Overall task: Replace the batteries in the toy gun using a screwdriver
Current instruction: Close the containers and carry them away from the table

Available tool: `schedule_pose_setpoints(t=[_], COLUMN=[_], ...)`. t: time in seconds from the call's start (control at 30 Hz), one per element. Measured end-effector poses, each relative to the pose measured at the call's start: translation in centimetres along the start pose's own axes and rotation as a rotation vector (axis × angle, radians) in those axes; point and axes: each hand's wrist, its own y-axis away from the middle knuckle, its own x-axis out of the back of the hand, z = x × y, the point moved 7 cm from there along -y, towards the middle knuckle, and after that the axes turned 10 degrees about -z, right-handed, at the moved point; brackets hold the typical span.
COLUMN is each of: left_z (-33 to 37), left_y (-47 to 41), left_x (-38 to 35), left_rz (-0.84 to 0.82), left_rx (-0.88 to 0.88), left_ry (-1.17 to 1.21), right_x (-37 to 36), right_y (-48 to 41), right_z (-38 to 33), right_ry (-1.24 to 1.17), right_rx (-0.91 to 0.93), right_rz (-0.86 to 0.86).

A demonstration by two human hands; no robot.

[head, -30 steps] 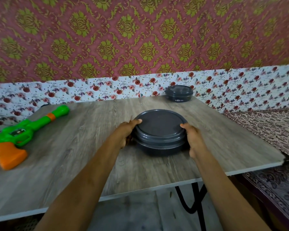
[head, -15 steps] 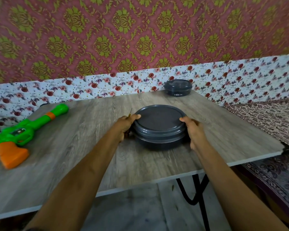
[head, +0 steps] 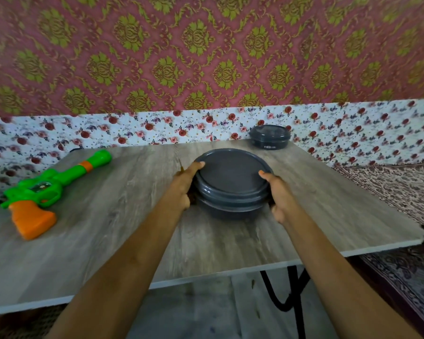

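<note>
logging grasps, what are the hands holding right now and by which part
Both hands grip the lidded grey container by its lid rim: left hand on its left side, right hand on its right.

In front of me a large grey lidded container [head: 233, 177] sits midway across the wood-grain tabletop [head: 108, 228], a smaller dark lidded container [head: 269, 137] stands near its far right corner by the flowered wall strip [head: 132, 130], and a patterned rug [head: 402, 187] lies beyond its right edge.
</note>
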Motion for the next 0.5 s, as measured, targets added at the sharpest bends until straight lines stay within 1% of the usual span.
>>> schedule_pose_setpoints(t=[0.13,0.33,0.5], left_z=[2.1,3.7,5.7], left_y=[-1.7,-6.9,-9.7], left_x=[2.9,8.7,11.1], left_rz=[0.008,0.016,0.049], left_rx=[-0.004,0.017,0.05], left_ry=[0.007,0.104,0.155], right_x=[-3.0,-9.2,-12.8], right_y=[-2.8,-9.8,-12.8], right_z=[0.1,0.8,-0.2], right_ry=[-0.008,0.035,0.015], right_rx=[0.017,-0.01,-0.044], right_rz=[0.003,-0.073,-0.073])
